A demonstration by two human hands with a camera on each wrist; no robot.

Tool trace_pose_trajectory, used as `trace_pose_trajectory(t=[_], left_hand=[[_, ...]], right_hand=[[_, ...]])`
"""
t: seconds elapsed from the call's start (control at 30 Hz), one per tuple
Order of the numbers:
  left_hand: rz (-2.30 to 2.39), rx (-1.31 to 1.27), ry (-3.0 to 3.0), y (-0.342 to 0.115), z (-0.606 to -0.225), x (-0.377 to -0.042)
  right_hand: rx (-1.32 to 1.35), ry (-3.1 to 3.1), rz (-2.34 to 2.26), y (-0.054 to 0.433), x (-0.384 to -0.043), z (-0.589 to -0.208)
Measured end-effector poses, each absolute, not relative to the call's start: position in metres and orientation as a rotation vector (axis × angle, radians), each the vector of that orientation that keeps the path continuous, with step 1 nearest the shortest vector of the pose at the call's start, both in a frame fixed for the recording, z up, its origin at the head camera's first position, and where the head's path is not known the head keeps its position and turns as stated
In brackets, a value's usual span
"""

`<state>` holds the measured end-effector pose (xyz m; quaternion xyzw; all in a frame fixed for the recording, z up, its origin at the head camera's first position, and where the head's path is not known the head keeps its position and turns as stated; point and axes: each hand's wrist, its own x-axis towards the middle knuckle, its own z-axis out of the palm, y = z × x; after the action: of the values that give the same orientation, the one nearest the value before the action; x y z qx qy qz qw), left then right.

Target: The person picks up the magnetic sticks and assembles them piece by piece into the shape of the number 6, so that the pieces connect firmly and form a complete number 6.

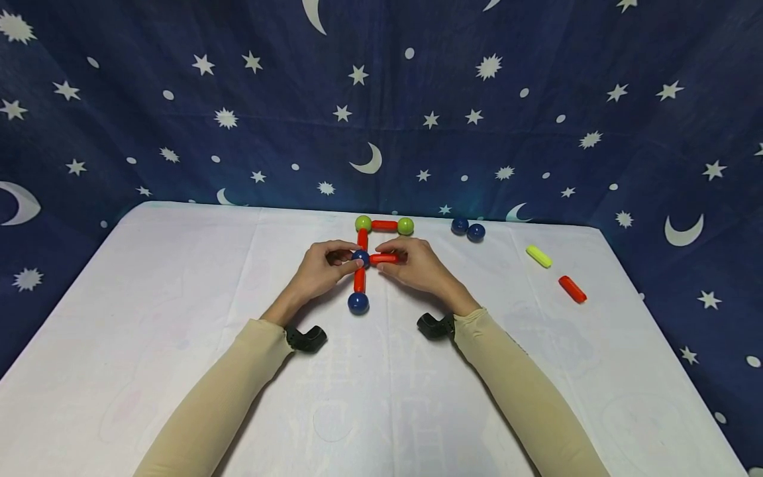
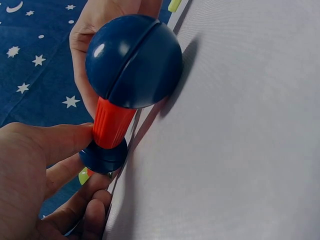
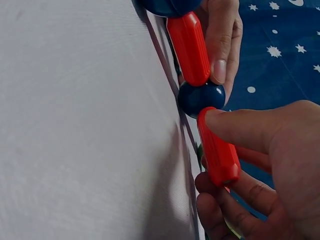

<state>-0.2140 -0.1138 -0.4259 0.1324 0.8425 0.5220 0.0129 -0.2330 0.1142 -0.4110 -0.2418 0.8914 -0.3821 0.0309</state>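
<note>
My left hand [image 1: 322,266] pinches the middle blue ball [image 1: 361,257] between thumb and fingers. A red rod [image 1: 384,259] is gripped by my right hand [image 1: 417,266], its left end against that ball. From the same ball one red rod [image 1: 359,280] runs toward me to a near blue ball [image 1: 358,303]. Another red rod [image 1: 362,238] runs away to a green ball [image 1: 363,224], which a further red rod [image 1: 384,225] joins to a second green ball [image 1: 405,226]. In the right wrist view, the thumb presses along the held red rod [image 3: 220,152].
Two loose blue balls [image 1: 467,229] lie side by side at the table's back edge. Farther right are a yellow rod [image 1: 539,256] and a separate red rod [image 1: 573,289]. A dark starry cloth [image 1: 417,86] hangs behind the white table [image 1: 179,298].
</note>
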Motion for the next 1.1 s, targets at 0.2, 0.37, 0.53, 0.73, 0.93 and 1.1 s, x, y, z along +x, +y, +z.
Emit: trace_pose_trajectory(t=[0.2,0.37,0.53,0.73,0.93,1.1], left_hand=[[1.617,0.404,2.62,-0.113,-0.426,-0.215],[1.604,0.393,2.617,-0.112,-0.425,-0.214],[1.593,0.381,2.623,-0.112,-0.424,-0.214],[1.605,0.382,2.625,-0.112,-0.426,-0.214],[1.622,0.394,2.623,-0.113,-0.427,-0.215],[1.623,0.388,2.621,-0.113,-0.427,-0.214]], right_hand=[[-0.732,2.719,-1.214,0.122,-0.234,-0.406],[-0.679,2.715,-1.211,0.13,-0.234,-0.399],[-0.679,2.711,-1.234,0.139,-0.234,-0.396],[-0.684,2.713,-1.28,0.155,-0.234,-0.395],[-0.642,2.754,-1.267,0.177,-0.231,-0.392],[-0.592,2.792,-1.267,0.199,-0.227,-0.389]])
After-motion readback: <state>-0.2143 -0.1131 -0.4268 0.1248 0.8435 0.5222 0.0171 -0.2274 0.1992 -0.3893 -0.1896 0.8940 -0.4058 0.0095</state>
